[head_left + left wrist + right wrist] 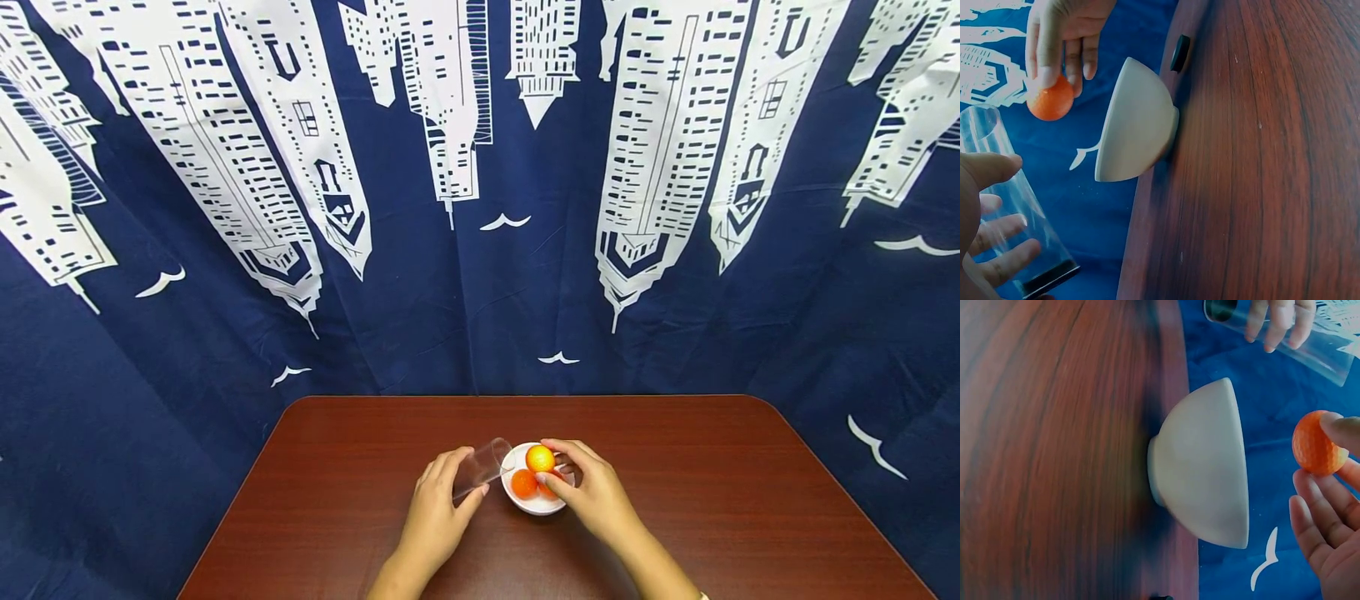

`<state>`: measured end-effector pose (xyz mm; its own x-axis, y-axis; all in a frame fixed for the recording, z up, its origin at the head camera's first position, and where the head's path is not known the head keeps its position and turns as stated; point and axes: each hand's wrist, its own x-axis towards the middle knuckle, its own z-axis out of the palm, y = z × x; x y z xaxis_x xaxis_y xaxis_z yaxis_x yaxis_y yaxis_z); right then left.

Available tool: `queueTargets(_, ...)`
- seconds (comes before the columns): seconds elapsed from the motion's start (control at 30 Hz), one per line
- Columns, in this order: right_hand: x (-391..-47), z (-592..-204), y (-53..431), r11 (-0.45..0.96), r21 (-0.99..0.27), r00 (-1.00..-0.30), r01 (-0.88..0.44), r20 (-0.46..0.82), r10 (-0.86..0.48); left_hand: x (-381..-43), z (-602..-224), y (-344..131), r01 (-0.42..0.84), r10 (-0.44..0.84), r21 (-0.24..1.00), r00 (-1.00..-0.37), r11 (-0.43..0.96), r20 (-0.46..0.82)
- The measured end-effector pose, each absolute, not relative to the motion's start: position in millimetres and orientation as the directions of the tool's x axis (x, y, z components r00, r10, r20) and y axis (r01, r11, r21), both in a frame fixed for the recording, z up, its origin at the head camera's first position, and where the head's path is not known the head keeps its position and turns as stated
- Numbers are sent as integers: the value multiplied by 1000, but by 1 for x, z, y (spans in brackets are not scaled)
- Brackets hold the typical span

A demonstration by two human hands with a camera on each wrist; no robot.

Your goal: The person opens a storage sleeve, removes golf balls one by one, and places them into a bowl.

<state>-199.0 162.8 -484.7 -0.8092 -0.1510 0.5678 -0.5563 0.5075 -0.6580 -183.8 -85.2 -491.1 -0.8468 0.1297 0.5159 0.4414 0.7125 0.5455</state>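
Observation:
A dimpled orange golf ball is pinched between the thumb and fingers of my right hand, above the white bowl. Inside the bowl, the head view shows more orange balls, partly covered by that hand. My left hand grips a clear cylindrical cup with a dark base. The cup is tilted, its open mouth leaning toward the bowl's left rim in the head view. Through its clear wall I see the left fingers, and no ball shows inside.
The bowl stands on a reddish-brown wooden table with rounded far corners. A small black object shows near the bowl in the left wrist view. Behind the table hangs a dark blue cloth printed with white buildings and birds.

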Motion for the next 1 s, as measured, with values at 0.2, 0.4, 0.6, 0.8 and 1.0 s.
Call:
queueTargets(0.2,-207,-487,161,626,-555,-797,-548,574,-188,-186,-493,-88,429,126,604,-870,672,477)
queueTargets(0.4,-214,-491,157,703,-502,-819,-504,535,-206,-186,-494,-90,384,114,655,-903,650,415)
queueTargets(0.6,-217,-494,154,752,-447,-827,-484,516,-225,-185,-493,-90,362,109,681,-916,637,385)
queueTargets(0.8,-222,-498,154,799,-342,-798,-495,542,-262,-186,-494,-89,345,108,699,-926,627,361)
queueTargets(1.0,-225,-497,152,820,-290,-795,-494,533,-291,-186,-496,-89,316,106,721,-941,617,322)
